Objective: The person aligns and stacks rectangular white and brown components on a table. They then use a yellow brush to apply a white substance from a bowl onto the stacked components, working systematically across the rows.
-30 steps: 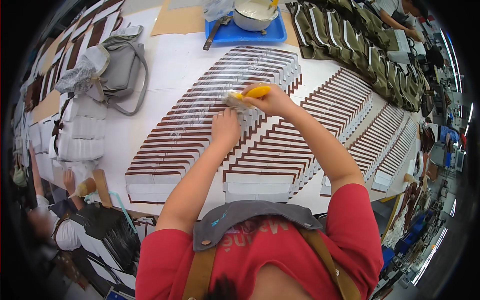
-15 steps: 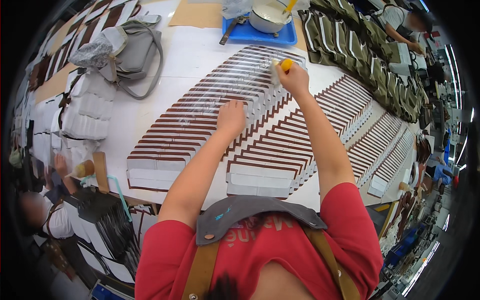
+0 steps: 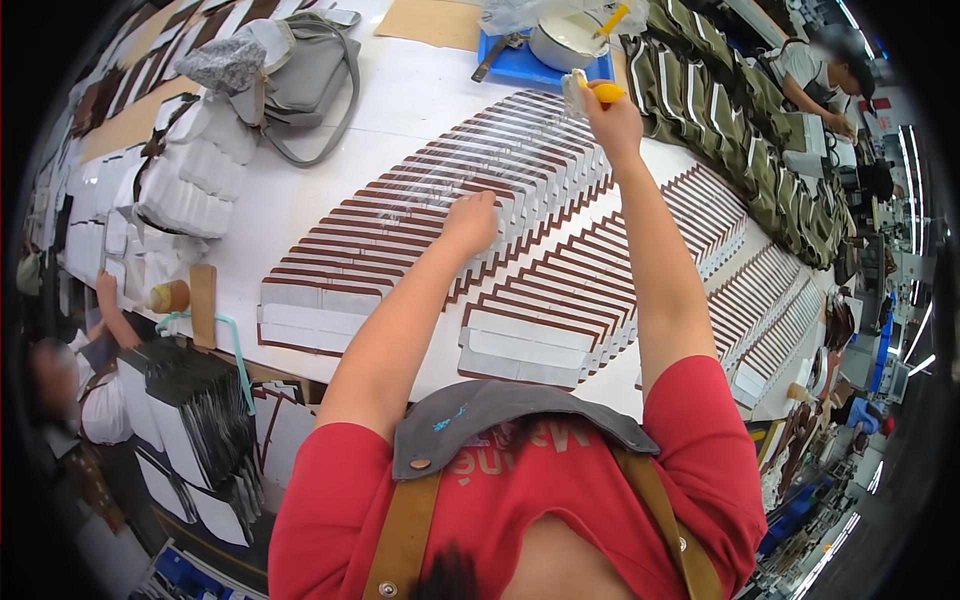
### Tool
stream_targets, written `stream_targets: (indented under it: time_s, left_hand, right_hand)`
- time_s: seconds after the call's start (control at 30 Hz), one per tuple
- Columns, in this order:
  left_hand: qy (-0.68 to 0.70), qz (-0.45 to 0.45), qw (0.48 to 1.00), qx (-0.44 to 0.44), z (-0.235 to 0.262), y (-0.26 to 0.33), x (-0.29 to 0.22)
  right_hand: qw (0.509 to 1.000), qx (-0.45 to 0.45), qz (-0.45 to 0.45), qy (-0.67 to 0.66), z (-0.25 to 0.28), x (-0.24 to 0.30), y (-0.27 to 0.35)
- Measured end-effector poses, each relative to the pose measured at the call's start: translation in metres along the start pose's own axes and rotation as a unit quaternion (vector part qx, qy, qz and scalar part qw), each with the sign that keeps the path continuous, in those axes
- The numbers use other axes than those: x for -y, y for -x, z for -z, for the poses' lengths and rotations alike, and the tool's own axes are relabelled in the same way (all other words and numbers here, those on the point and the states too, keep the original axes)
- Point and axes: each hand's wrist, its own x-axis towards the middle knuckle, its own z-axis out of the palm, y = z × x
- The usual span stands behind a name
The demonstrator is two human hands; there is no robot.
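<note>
A big white table (image 3: 330, 215) is covered with rows of brown-edged strips (image 3: 420, 215). The left hand (image 3: 470, 222) lies flat on the near row, holding nothing. Farther out, the right hand (image 3: 612, 125) grips a yellow brush (image 3: 590, 90) at the row's far end — just before the pot (image 3: 560, 40) on its blue tray (image 3: 525, 68). It looks like a gluing step; a dip in the pot seems next.

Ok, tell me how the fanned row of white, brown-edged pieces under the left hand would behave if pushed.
The fanned row of pieces looks thin and flat, so each is probably light and somewhat bendy. Because they overlap like shingles, a sideways push would likely slide several together. The left hand presses flat on them, which suggests they shift easily while the right hand holds the brush.
</note>
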Motion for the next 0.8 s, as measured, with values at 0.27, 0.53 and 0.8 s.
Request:
stream_targets:
  time_s: [0.27,0.53,0.8]
  left_hand:
    - [0.065,-0.005,0.994,-0.087,0.01,0.007,0.001]
    - [0.088,-0.003,0.991,-0.104,0.026,0.022,0.004]
    - [0.014,-0.024,0.994,-0.104,0.016,0.033,0.01]
  right_hand:
    - [0.868,-0.023,-0.237,-0.436,0.031,-0.027,-0.005]
    - [0.651,-0.036,-0.416,-0.635,0.013,-0.094,0.012]
    - [0.992,0.063,0.107,-0.035,0.022,-0.088,-0.009]
